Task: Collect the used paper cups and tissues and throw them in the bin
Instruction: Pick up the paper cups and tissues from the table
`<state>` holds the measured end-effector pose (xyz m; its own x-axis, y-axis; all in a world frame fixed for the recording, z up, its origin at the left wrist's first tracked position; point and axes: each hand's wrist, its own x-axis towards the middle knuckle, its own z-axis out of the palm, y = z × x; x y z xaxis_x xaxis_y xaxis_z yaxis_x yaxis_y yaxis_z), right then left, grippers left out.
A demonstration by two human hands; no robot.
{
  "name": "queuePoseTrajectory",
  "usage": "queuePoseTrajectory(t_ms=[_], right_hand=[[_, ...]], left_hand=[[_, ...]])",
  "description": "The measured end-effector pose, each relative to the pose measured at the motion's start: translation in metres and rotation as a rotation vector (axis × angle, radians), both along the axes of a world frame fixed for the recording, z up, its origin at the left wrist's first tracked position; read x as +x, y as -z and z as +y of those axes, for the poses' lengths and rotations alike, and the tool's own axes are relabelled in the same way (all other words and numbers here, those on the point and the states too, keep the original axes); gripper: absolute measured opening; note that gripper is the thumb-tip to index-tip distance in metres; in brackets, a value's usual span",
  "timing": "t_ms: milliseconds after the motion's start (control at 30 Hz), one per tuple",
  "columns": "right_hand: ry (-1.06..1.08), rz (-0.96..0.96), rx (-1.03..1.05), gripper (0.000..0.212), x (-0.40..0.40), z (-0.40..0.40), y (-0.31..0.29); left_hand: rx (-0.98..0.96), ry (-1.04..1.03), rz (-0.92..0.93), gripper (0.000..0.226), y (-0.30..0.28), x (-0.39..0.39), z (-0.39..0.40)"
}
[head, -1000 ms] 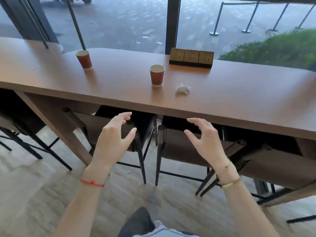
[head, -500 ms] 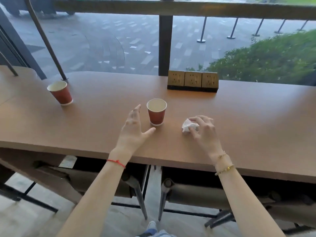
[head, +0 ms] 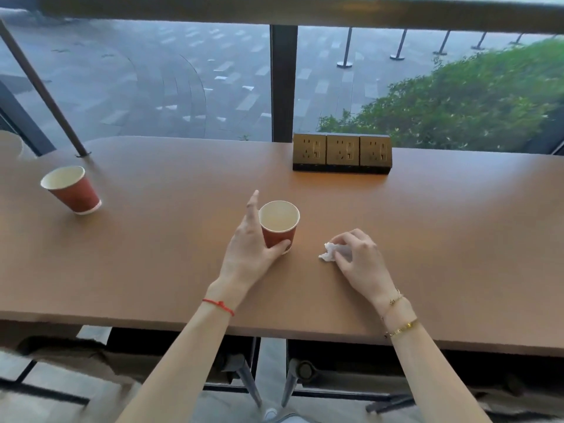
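A red paper cup (head: 279, 224) stands upright at the middle of the brown counter (head: 442, 227). My left hand (head: 250, 248) is against its left side, thumb on the lower front of the cup and fingers stretched past its far side, not closed around it. A crumpled white tissue (head: 328, 251) lies just right of the cup; my right hand (head: 358, 254) covers its right part with fingers curled onto it. A second red paper cup (head: 71, 189) stands far left on the counter, away from both hands.
A block of three gold power sockets (head: 341, 152) sits at the counter's far edge by the window post (head: 283, 83). A slanted dark pole (head: 39, 87) meets the counter at the back left. Stools (head: 244, 374) are tucked under the near edge.
I have stepped close to the counter. My left hand has moved right onto the middle cup's side, and my right hand has settled over the tissue and curled onto it.
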<state>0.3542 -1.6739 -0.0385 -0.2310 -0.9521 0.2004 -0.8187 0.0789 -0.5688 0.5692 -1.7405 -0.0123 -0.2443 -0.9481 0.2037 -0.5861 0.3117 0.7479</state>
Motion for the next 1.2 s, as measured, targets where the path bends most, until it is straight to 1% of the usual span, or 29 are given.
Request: queuePoseTrajectory(t_ms=[200, 300, 367, 567, 700, 867, 1033, 1200], right_hand=[[-0.063, -0.05, -0.052, 0.006, 0.007, 0.002, -0.007], [-0.121, -0.075, -0.084, 0.005, 0.016, 0.003, -0.012], [-0.162, -0.093, -0.103, 0.005, 0.025, 0.002, -0.015], [-0.27, -0.09, -0.157, 0.005, 0.048, 0.0, -0.024], [-0.339, -0.083, -0.136, 0.003, 0.064, -0.002, -0.021], [-0.418, -0.074, -0.104, 0.006, 0.087, -0.011, -0.013], [-0.389, -0.113, -0.103, 0.004, 0.107, -0.03, -0.014], [-0.328, -0.188, -0.285, 0.003, 0.131, -0.065, -0.051]], left_hand=[[-0.026, -0.067, 0.054, 0.092, -0.008, 0.011, 0.021], [-0.051, -0.119, 0.058, 0.08, -0.01, 0.024, 0.036], [-0.056, -0.151, 0.05, 0.077, -0.012, 0.033, 0.046], [-0.074, -0.26, 0.025, 0.078, -0.013, 0.056, 0.075], [-0.08, -0.331, 0.02, 0.08, -0.01, 0.068, 0.085], [-0.061, -0.349, 0.027, 0.082, -0.005, 0.075, 0.081], [-0.074, -0.357, 0.025, 0.083, -0.003, 0.088, 0.063], [-0.076, -0.349, 0.028, 0.091, -0.007, 0.115, 0.031]])
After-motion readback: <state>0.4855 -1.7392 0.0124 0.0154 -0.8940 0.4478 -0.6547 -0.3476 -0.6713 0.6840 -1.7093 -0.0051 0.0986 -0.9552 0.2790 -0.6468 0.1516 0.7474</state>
